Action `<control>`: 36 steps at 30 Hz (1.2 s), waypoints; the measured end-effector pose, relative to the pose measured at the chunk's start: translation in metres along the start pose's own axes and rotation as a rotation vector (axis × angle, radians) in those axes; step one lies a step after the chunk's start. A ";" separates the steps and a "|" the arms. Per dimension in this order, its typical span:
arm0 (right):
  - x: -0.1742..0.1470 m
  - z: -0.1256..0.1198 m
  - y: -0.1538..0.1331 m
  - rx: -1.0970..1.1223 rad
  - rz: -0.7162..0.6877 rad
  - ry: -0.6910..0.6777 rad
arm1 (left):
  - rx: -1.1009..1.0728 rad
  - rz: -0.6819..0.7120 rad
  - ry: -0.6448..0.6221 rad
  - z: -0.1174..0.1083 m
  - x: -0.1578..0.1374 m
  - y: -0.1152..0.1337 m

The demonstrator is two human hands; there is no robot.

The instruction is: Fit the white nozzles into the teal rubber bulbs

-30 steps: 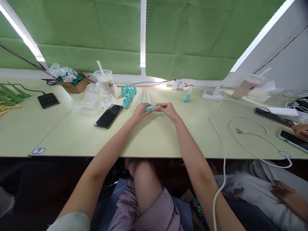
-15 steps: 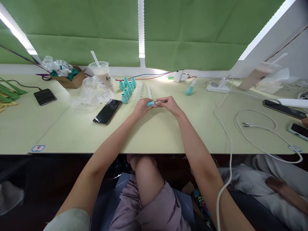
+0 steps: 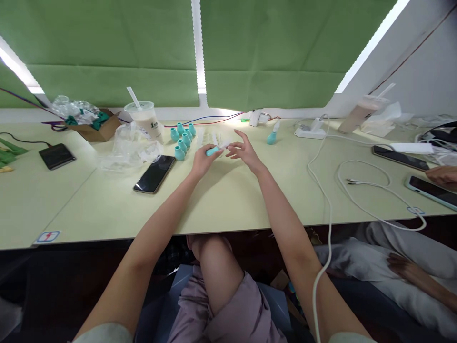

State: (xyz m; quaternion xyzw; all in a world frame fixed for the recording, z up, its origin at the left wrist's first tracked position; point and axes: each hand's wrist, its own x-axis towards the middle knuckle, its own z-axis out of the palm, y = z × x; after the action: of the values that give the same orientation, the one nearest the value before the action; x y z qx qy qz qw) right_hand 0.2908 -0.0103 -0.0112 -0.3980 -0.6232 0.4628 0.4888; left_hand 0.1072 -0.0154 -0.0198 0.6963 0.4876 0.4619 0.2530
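Backed by green blinds point(image 3: 264, 71), above a pale tabletop point(image 3: 228, 200) with a seam well left of both grips. Pinching a teal bulb point(image 3: 212, 151) in the left grip point(image 3: 202, 161), with its whitish nozzle point(image 3: 224, 144) pointing toward the right grip point(image 3: 247, 156). Spread at the right grip, with the index finger lifted away and the other fingertips close to the nozzle; impossible to tell whether touching it.

Just beyond the left grip, rows of small whitish pieces point(image 3: 207, 138). Near it on the left, a cluster of teal bulbs point(image 3: 180, 153), standing mouth up; closer in, a dark phone point(image 3: 154, 174) lying flat. Farther left, a crumpled plastic bag point(image 3: 123, 150), a drink cup point(image 3: 143, 121) with a straw, and a cardboard box point(image 3: 97, 129) of plastic scraps.

Beyond the right grip and to its right, another teal bulb point(image 3: 271, 138), tilted slightly, fitted with a pale nozzle. Farther right, a power strip point(image 3: 312, 133) and a looping white cable point(image 3: 326, 200). Well apart, at the far right, a co-worker's hand point(image 3: 442, 175) beside a light-cased phone point(image 3: 430, 190).
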 end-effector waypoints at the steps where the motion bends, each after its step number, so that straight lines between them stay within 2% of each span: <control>1: 0.000 0.001 -0.001 0.030 -0.007 0.011 | -0.078 0.001 0.019 -0.001 0.001 0.001; 4: 0.000 0.012 0.000 0.089 0.014 -0.053 | -0.215 0.036 0.073 0.002 0.002 0.004; 9: -0.003 0.036 0.005 0.202 0.052 -0.225 | -0.132 0.003 0.079 0.012 -0.003 0.006; 12: -0.005 0.039 0.002 0.251 0.053 -0.255 | -0.101 0.019 0.067 0.012 -0.005 0.007; 16: -0.007 0.035 -0.002 0.201 0.083 -0.257 | -0.059 0.122 0.073 0.008 -0.003 0.007; 20: -0.006 0.034 0.000 0.161 0.061 -0.146 | 0.008 0.176 0.167 0.000 0.001 0.002; 25: 0.003 0.020 0.013 0.147 -0.002 0.041 | 0.073 0.198 0.404 -0.020 0.011 -0.008; 28: 0.005 0.008 0.016 0.190 0.008 0.142 | 0.072 0.169 0.503 -0.030 0.018 -0.014; 36: 0.010 -0.007 0.025 0.291 -0.040 0.229 | 0.097 0.145 0.634 -0.046 0.025 -0.028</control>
State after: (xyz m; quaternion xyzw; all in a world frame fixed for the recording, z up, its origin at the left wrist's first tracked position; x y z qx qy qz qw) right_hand 0.2965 0.0064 -0.0321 -0.3606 -0.4978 0.4900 0.6181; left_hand 0.0565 0.0146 -0.0121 0.5621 0.5125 0.6488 0.0218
